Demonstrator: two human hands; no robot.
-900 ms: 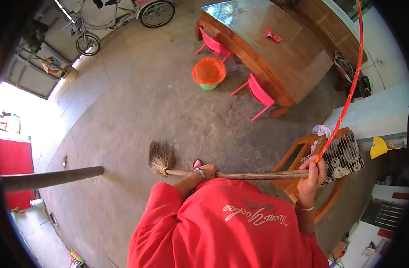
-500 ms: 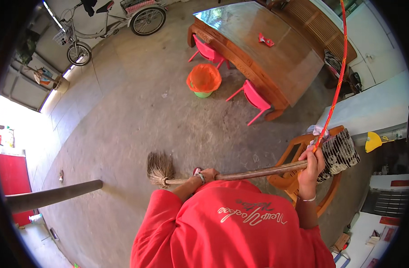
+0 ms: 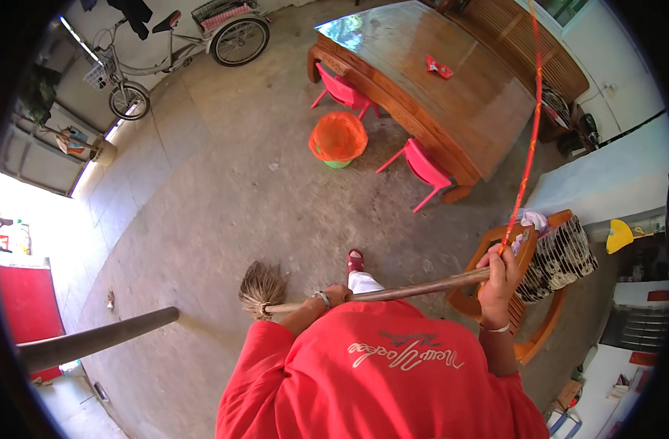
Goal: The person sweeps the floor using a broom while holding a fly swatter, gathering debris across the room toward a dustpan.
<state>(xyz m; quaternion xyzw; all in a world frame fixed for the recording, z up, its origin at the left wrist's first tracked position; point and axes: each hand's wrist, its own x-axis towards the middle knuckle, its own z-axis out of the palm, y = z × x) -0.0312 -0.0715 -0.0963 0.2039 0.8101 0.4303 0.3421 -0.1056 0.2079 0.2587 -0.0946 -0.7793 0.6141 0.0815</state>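
Observation:
A broom (image 3: 263, 287) with brown straw bristles crosses in front of my body, its wooden handle nearly level and its head at the left, over the concrete floor. My left hand (image 3: 337, 295) is closed round the handle not far from the bristles. At the other end of the handle, my right hand (image 3: 500, 278) is closed too. From its fingers a thin red strip with yellow marks (image 3: 527, 150), a cord or a stick, runs up past the top edge. My red shoe (image 3: 355, 260) shows beyond the handle.
Ahead stands a wooden table (image 3: 415, 55) with pink chairs (image 3: 426, 167) at its side and an orange-lined bin (image 3: 338, 137) nearby. A wooden armchair (image 3: 521, 325) is close on my right. A dark post (image 3: 100, 338) juts in from the left; a tricycle (image 3: 177, 55) stands far left.
My right hand has shifted slightly left and down with the handle end and the red strip. My shoe and trouser leg have come forward into view. Both grips are unchanged.

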